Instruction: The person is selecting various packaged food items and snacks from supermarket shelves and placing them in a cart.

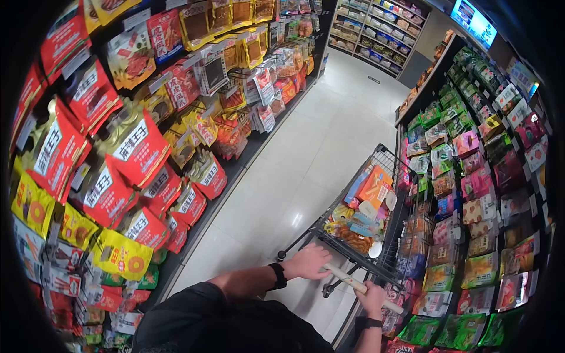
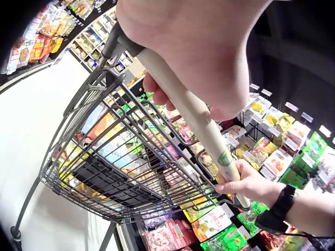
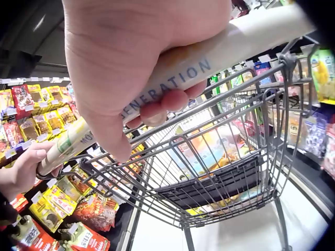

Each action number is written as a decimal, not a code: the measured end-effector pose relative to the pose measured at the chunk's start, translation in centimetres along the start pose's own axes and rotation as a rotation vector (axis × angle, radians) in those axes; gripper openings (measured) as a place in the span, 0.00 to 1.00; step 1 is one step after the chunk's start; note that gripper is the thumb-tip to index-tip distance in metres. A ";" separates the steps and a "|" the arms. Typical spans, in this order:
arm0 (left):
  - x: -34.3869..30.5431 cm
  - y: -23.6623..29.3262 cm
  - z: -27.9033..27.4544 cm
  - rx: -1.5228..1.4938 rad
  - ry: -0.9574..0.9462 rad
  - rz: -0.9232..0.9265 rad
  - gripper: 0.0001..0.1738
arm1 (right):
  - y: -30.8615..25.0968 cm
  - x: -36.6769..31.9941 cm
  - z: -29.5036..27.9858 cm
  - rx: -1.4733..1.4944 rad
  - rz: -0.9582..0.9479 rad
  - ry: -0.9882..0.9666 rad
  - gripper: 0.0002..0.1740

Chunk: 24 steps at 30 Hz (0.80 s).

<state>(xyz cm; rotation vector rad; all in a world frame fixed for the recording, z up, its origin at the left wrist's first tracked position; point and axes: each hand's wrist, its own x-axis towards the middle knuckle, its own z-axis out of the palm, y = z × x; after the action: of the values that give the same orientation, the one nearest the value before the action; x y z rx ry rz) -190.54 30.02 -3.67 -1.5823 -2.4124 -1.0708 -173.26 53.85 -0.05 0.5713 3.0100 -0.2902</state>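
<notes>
My left hand [image 1: 307, 262] grips the pale handle [image 1: 346, 276] of a shopping cart near its left end. In the left wrist view, its fingertips show under the handle [image 2: 191, 112]. Toward the other end of the handle, my right hand [image 1: 371, 299] holds on as well, its fingers [image 3: 174, 100] curled round a lettered stretch. The dark wire cart [image 2: 131, 201] stands ahead of me, angled to the right. Inside it lie an orange box [image 1: 375, 187], bagged brown food [image 1: 353, 240] and several other packages. A dark band circles each wrist.
On the left, a shelf wall holds red snack bags [image 1: 141, 144] and yellow packets [image 1: 120, 254]. Packaged snacks fill the right shelf [image 1: 479, 206], close beside the cart. A pale tiled floor [image 1: 282, 170] runs between them to stocked shelves [image 1: 382, 32] at the back.
</notes>
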 end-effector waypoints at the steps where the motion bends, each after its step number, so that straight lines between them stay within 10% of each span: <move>1: 0.4 -0.3 0.1 0.001 -0.014 -0.010 0.19 | 0.3 0.9 0.1 0.012 0.002 0.008 0.16; 24: 11.3 -14.8 -4.9 -0.043 -0.090 0.060 0.36 | -2.2 21.1 -0.9 -0.021 -0.121 0.256 0.12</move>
<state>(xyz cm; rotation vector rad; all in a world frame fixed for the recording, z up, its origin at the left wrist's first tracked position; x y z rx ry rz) -209.55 32.62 -2.95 -1.7407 -2.3956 -1.0704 -193.67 59.50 -0.86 0.4570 3.2977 -0.2051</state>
